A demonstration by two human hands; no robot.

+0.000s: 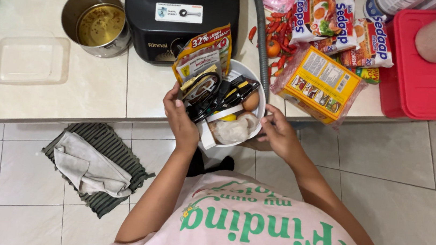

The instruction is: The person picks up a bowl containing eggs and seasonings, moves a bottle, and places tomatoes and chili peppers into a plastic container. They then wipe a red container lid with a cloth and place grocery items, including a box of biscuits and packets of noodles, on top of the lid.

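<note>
I hold a round white container (pixel 211 139) with both hands at the front edge of a tiled counter (pixel 103 86). My left hand (pixel 179 117) grips its left rim and my right hand (pixel 277 134) grips its right rim. Inside lie black-handled scissors (pixel 205 91), other dark utensils, a brown egg (pixel 251 101), a crumpled pale bag (pixel 230 131) and upright orange seasoning packets (pixel 203 56).
A black stove (pixel 178 10) stands behind the container, with a grey hose (pixel 261 40) beside it. A metal pot (pixel 98 22), a clear plastic box (pixel 30 59), noodle packets (pixel 341 25), a yellow carton (pixel 319 84), red chillies (pixel 279 29) and a red lid (pixel 429 69) sit about. A cloth lies on a striped mat (pixel 117 152).
</note>
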